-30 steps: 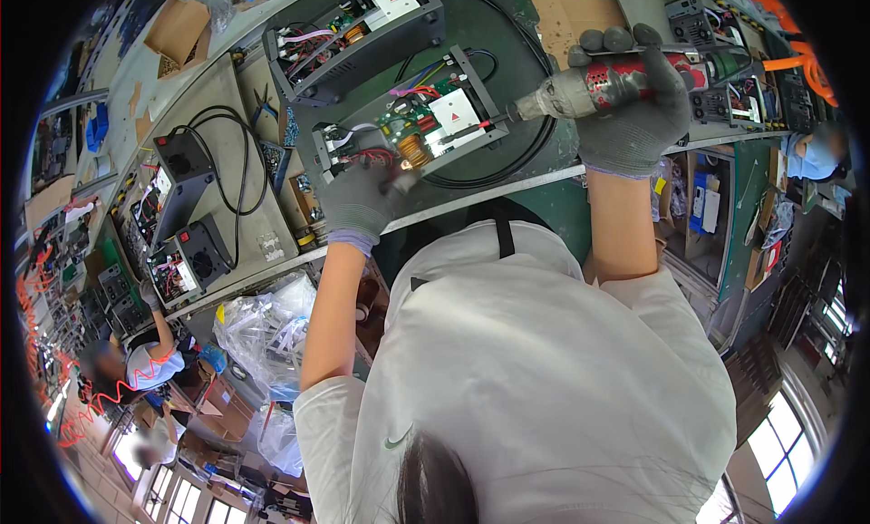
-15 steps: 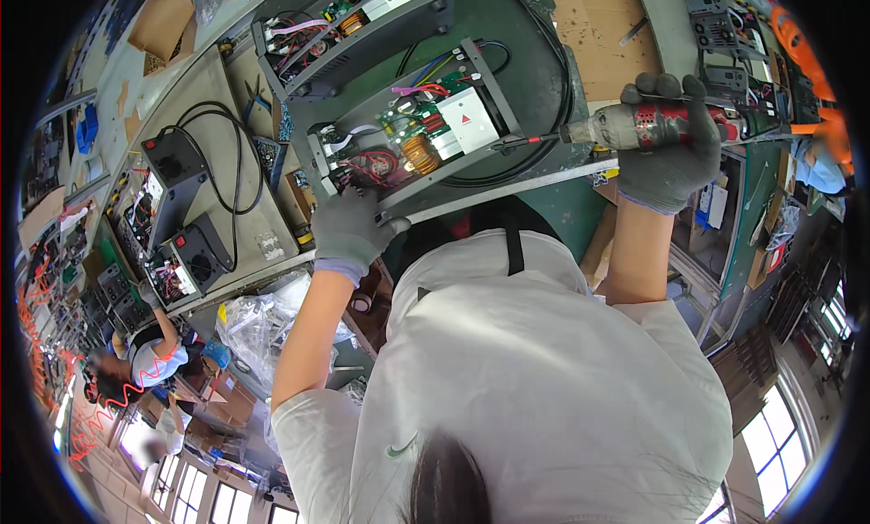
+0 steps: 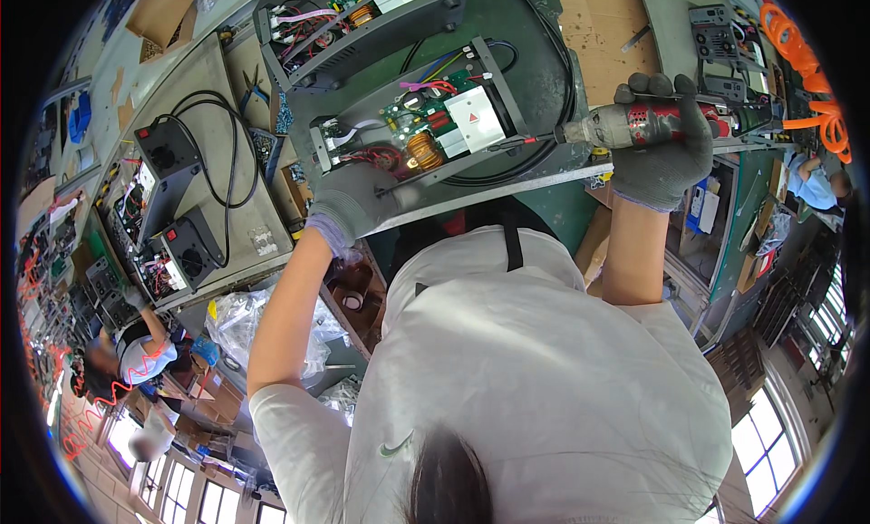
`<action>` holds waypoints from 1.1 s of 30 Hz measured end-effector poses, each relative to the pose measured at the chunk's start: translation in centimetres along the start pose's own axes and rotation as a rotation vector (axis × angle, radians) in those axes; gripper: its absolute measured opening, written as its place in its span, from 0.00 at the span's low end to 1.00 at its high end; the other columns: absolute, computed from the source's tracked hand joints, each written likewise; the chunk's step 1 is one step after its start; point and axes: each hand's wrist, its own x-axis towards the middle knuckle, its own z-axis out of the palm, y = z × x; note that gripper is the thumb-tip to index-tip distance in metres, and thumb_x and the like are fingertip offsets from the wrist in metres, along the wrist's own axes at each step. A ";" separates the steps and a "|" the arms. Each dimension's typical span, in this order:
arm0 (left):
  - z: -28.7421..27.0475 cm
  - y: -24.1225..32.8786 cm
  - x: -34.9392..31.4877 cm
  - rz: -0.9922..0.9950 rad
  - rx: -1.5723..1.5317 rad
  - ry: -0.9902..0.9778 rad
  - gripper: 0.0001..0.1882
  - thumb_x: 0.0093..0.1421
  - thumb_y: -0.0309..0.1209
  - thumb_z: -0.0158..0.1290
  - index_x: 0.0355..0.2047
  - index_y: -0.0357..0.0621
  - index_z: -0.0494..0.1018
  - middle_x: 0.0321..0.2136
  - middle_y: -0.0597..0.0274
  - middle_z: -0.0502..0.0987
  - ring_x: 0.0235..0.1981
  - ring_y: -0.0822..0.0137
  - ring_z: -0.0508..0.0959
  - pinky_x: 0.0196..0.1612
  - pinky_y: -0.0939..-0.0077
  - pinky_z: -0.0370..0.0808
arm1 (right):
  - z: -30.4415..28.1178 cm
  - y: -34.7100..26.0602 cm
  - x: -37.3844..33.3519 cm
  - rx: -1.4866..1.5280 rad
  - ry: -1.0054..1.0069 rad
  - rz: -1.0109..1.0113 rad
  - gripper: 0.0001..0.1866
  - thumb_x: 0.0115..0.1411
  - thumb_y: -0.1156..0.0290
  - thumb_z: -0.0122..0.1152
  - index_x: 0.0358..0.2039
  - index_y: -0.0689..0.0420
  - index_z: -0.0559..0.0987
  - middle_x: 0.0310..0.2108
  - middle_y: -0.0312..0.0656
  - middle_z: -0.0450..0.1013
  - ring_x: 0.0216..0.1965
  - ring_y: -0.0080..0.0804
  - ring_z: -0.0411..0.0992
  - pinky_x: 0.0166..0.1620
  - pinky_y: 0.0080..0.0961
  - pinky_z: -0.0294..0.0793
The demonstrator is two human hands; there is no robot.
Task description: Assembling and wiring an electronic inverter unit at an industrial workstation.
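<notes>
A: What is the right hand (image 3: 660, 152) doing?

B: It is gripping a power driver (image 3: 662, 123), fingers wrapped tight around the barrel. The bit is lying level and pointing into the right end of the open case (image 3: 426, 134), its tip at or just beside the case wall (I cannot tell whether it is seated in a screw head).

A: And the left hand (image 3: 349, 202)?

B: It is clamping the case's near left corner, gloved fingers curled over the edge, pinning it to the green bench (image 3: 535, 53). The case is sitting right in front of the person, lid off, with a circuit board (image 3: 435, 116), a copper coil (image 3: 421, 150) and loose wires showing inside.

A: So which step is this?

B: Judging by the pose, a screw is being driven at the right end while the other hand is steadying the case.

A: What is the next move calling for?

B: Keeping the bit square to the wall and the case from sliding; a slip could send the tip toward the board. A second open case (image 3: 362, 21) is waiting just beyond, and black units (image 3: 172, 161) are standing well off to the left.
</notes>
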 end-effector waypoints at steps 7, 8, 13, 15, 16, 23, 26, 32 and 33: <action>3.7 0.5 0.4 -0.167 -0.157 0.458 0.19 0.63 0.50 0.48 0.35 0.53 0.82 0.34 0.51 0.81 0.37 0.50 0.81 0.40 0.54 0.76 | 1.7 1.0 -0.6 -0.052 -0.055 -0.051 0.17 0.57 0.66 0.58 0.46 0.58 0.74 0.33 0.49 0.77 0.35 0.47 0.78 0.44 0.47 0.77; 4.0 0.7 0.4 -0.149 -0.165 0.472 0.19 0.63 0.50 0.48 0.35 0.53 0.82 0.34 0.51 0.81 0.37 0.50 0.81 0.40 0.54 0.76 | 1.9 1.2 -0.7 -0.039 -0.117 -0.044 0.18 0.57 0.67 0.58 0.47 0.58 0.73 0.34 0.49 0.78 0.35 0.47 0.78 0.44 0.47 0.77; 4.0 1.1 0.8 -0.248 -0.140 0.463 0.21 0.65 0.51 0.46 0.36 0.51 0.83 0.37 0.51 0.80 0.39 0.49 0.80 0.41 0.54 0.75 | 2.5 3.0 -1.8 -0.133 -0.185 -0.080 0.17 0.58 0.70 0.55 0.49 0.59 0.73 0.35 0.49 0.78 0.37 0.46 0.77 0.43 0.45 0.77; 3.8 1.3 0.8 -0.270 -0.119 0.439 0.22 0.65 0.51 0.45 0.36 0.51 0.83 0.37 0.50 0.80 0.39 0.49 0.80 0.41 0.54 0.76 | 2.5 3.8 -2.6 -0.145 -0.275 -0.057 0.19 0.58 0.67 0.56 0.50 0.58 0.75 0.38 0.49 0.77 0.42 0.48 0.76 0.48 0.47 0.74; 3.7 1.4 0.9 -0.292 -0.096 0.408 0.22 0.66 0.51 0.45 0.37 0.51 0.82 0.37 0.50 0.80 0.39 0.48 0.80 0.42 0.53 0.76 | 2.6 4.4 -2.7 -0.161 -0.345 -0.084 0.19 0.59 0.68 0.56 0.51 0.58 0.74 0.39 0.49 0.77 0.42 0.48 0.76 0.49 0.48 0.74; 3.0 1.7 0.8 -0.342 -0.106 0.310 0.23 0.66 0.51 0.44 0.38 0.50 0.82 0.38 0.50 0.80 0.40 0.50 0.81 0.43 0.55 0.77 | 3.7 6.6 -4.5 -0.301 -0.566 -0.124 0.18 0.60 0.71 0.56 0.51 0.57 0.73 0.38 0.49 0.76 0.42 0.48 0.76 0.46 0.47 0.76; 3.2 1.7 0.5 -0.354 -0.114 0.311 0.22 0.66 0.51 0.45 0.37 0.50 0.82 0.38 0.51 0.80 0.40 0.51 0.81 0.43 0.55 0.77 | 4.3 6.9 -5.2 -0.266 -0.588 -0.099 0.18 0.56 0.76 0.56 0.49 0.59 0.74 0.35 0.49 0.76 0.39 0.46 0.76 0.40 0.43 0.79; 3.5 1.5 0.3 -0.364 -0.136 0.388 0.21 0.65 0.52 0.47 0.35 0.50 0.82 0.37 0.52 0.80 0.39 0.51 0.81 0.42 0.55 0.77 | 5.0 7.3 -6.3 -0.231 -0.700 -0.021 0.20 0.52 0.84 0.56 0.48 0.62 0.73 0.34 0.50 0.76 0.39 0.44 0.76 0.38 0.38 0.82; 3.4 1.4 0.3 -0.359 -0.137 0.374 0.22 0.65 0.52 0.47 0.35 0.50 0.82 0.37 0.52 0.80 0.39 0.51 0.81 0.42 0.55 0.77 | 5.1 7.5 -6.4 -0.259 -0.720 -0.024 0.20 0.52 0.85 0.57 0.47 0.62 0.73 0.34 0.50 0.76 0.40 0.44 0.76 0.38 0.38 0.82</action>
